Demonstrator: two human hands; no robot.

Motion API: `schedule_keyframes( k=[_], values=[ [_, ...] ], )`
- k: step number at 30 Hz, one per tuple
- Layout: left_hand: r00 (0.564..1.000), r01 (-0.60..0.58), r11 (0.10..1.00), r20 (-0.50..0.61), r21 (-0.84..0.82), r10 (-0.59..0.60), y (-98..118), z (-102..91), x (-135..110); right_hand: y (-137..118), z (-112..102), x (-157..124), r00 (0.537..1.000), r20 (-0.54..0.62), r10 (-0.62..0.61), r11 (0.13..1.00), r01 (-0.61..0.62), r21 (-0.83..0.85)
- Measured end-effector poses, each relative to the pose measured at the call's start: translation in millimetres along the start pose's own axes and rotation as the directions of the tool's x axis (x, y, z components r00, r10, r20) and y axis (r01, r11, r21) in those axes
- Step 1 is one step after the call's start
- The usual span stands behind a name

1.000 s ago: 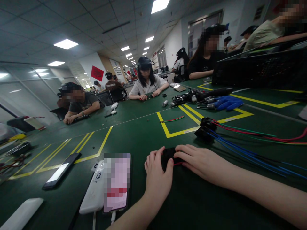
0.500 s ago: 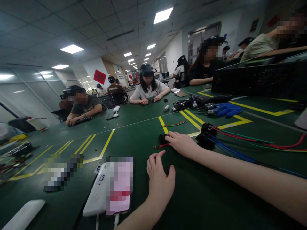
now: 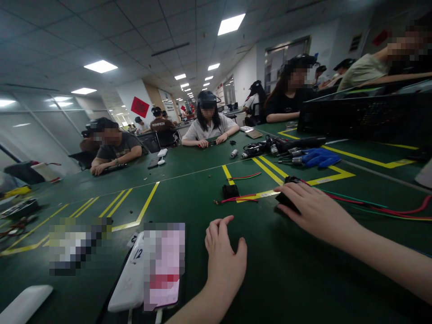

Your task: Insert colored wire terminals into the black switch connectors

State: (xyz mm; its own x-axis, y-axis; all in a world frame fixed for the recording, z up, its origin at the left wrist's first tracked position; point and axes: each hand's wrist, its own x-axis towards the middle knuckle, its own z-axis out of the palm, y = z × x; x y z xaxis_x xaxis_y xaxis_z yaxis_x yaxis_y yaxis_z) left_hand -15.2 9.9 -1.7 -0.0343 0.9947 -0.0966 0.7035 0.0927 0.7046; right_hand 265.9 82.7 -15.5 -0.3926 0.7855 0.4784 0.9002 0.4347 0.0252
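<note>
My left hand (image 3: 225, 252) rests on the green table (image 3: 189, 180), fingers loosely curled, holding nothing. My right hand (image 3: 312, 209) lies over a cluster of small black connectors (image 3: 286, 198) with red, green and blue wires (image 3: 371, 207) trailing right; its fingers cover them and I cannot see whether they grip. A single black connector with short red wires (image 3: 231, 192) sits alone on the mat, by a yellow line, ahead of my left hand.
A phone on a white power bank (image 3: 130, 274) lies at my left, another phone (image 3: 74, 245) further left. Blue gloves (image 3: 319, 157) and tools (image 3: 270, 146) lie ahead right. A black crate (image 3: 364, 112) stands far right. Several other people sit around the table.
My right hand carried the single black connector forward, left it by the yellow line, then moved right onto the connector cluster. My left hand let go and stayed put.
</note>
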Motion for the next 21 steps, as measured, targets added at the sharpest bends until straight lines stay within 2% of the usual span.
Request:
schedule_keyframes(
  k=[2, 4, 7, 9, 11, 14, 17, 19, 21],
  values=[
    [1.000, 0.004, 1.000, 0.002, -0.013, -0.004, 1, -0.1, 0, 14, -9, -13, 0.990, 0.014, 0.139, 0.990, -0.139, -0.014],
    [1.000, -0.004, 1.000, -0.002, -0.011, 0.004, 3, 0.3, 0, 23, -15, -18, 0.961, 0.123, 0.246, 0.969, -0.242, -0.045],
    [1.000, -0.010, 1.000, 0.011, 0.015, 0.010, 4, 0.8, 0, 26, -16, -17, 0.908, 0.289, 0.303, 0.953, -0.299, -0.059],
    [1.000, -0.012, 0.999, 0.029, 0.030, 0.012, 5, 1.8, 0, 20, -14, -16, 0.902, 0.352, 0.249, 0.966, -0.259, -0.020],
    [0.999, -0.031, 0.999, 0.040, 0.038, 0.030, 3, 4.2, 0, 11, -10, -17, 0.916, 0.375, 0.139, 0.984, -0.170, 0.048],
    [0.995, -0.097, 0.994, 0.031, 0.048, 0.096, -2, 9.1, 1, -9, -5, -22, 0.946, 0.314, -0.085, 0.987, 0.038, 0.154],
    [0.976, -0.188, 0.979, 0.129, 0.082, 0.176, -3, 11.7, 1, -33, -5, -29, 0.928, 0.226, -0.294, 0.950, 0.259, 0.173],
    [0.950, -0.249, 0.963, 0.218, 0.104, 0.223, -2, 11.7, 0, -47, -10, -32, 0.909, 0.179, -0.377, 0.919, 0.342, 0.196],
    [0.933, -0.284, 0.953, 0.259, 0.109, 0.249, -1, 11.2, -1, -57, -17, -33, 0.912, 0.146, -0.384, 0.904, 0.339, 0.262]
  ],
)
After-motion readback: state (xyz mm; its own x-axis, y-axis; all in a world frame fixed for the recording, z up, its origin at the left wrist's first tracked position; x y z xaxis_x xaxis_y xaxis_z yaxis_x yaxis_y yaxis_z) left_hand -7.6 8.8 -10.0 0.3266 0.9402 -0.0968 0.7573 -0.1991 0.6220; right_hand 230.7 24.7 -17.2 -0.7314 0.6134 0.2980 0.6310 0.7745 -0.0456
